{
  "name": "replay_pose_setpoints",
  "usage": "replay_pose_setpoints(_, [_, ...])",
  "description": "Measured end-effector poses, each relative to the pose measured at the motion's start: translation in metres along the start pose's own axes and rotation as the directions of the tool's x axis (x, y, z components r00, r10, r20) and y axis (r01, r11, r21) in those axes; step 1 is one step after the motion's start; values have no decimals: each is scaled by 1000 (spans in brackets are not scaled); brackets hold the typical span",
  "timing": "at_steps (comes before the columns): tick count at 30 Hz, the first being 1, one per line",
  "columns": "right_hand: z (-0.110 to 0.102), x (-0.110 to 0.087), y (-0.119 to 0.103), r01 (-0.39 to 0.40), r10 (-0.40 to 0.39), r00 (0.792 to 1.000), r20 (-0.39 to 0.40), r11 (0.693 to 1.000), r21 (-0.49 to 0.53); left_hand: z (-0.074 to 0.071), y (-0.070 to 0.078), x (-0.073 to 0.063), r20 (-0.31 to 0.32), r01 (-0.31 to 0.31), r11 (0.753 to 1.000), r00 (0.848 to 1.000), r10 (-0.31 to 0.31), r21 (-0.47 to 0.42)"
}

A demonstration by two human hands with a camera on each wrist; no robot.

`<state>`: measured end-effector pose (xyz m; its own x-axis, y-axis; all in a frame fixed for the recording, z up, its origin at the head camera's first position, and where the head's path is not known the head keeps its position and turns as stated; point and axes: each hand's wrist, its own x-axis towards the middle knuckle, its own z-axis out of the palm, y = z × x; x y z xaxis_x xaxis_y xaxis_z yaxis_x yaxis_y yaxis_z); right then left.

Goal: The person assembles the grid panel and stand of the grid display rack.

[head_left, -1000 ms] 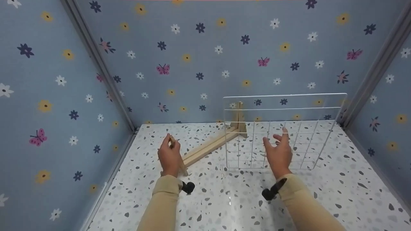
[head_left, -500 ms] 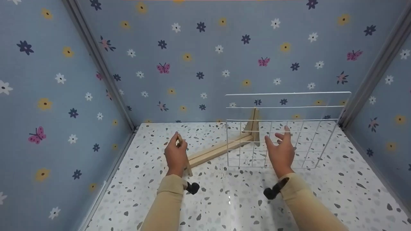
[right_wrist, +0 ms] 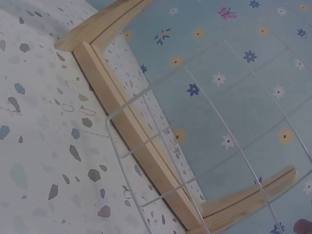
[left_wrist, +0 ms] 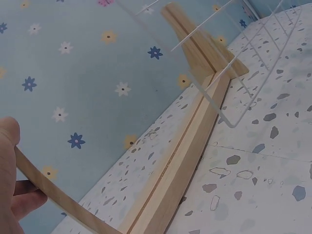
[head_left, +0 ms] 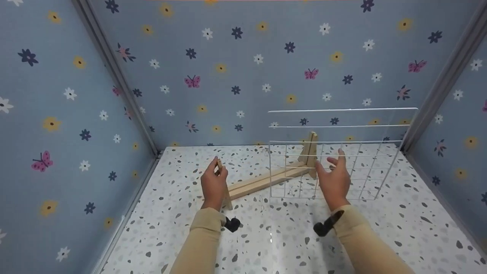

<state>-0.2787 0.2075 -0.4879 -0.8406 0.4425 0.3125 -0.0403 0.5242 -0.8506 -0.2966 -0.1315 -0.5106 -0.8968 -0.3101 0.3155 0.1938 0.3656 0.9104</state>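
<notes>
A wooden stand, with a long grooved beam and an upright end piece at each end, slants over the speckled tabletop. My left hand pinches the near left end piece between thumb and fingers. The far right end piece shows behind the wires. My right hand holds a white wire grid panel upright, thumb and index finger spread apart over it. In the right wrist view, the grid overlaps the beam, and little more than a fingertip shows at the corner.
Blue flower-printed panels stand behind and on both sides, joined by grey corner posts. White tabletop with grey specks lies under the hands and stand. A black strap with a round piece sits at the right wrist.
My left hand has moved right with the wooden stand, and its far end piece has come right and nearer behind the grid. The right hand and grid have shifted only slightly right.
</notes>
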Motion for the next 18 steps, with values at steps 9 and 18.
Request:
replay_pose_setpoints(9, [-3, 2, -1, 4, -4, 1000, -3, 1000, -23, 8, 3, -1, 17, -18, 1000, 1000, 18, -3])
replay_pose_setpoints(18, [-8, 2, -4, 0, 0, 1000, 2, 1000, -23, 16, 8, -4, 37, 7, 1000, 999, -7, -9])
